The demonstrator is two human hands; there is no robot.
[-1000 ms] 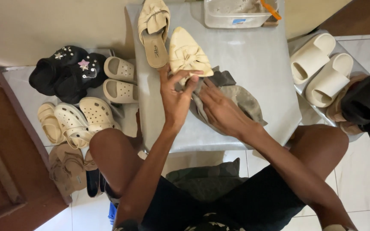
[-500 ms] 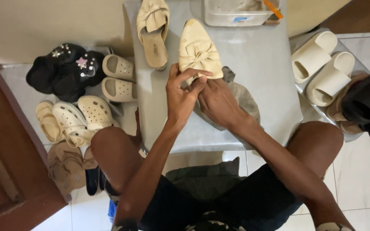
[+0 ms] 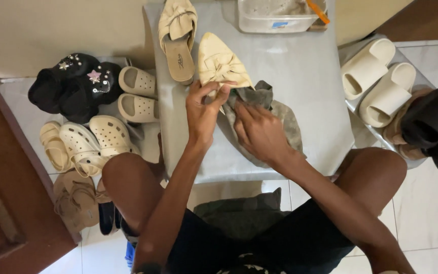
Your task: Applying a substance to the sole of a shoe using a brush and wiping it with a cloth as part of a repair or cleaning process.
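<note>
Left hand (image 3: 203, 109): fingers pinched the heel end of a cream bow shoe (image 3: 220, 64) lying on the grey bench (image 3: 305, 86). Right hand (image 3: 259, 131): pressed flat on a grey cloth (image 3: 286, 117), touching the shoe. Second bow shoe (image 3: 177, 35) just beside, left. Plastic tub (image 3: 275, 14) at the bench's far edge. White slides (image 3: 376, 81) on the floor, right.

Light was soft, warm, indoor, fairly even, apparently from above. The grey table top (image 3: 300, 91) was brightest, with mild sheen but no hard glare. The dark wooden door (image 3: 6, 203) and black slippers (image 3: 74, 86) lost detail in shadow. Short, diffuse shadows sat beside the shoes. Focus was sharp centrally; wide-angle stretch bent the edges. No motion blur.
</note>
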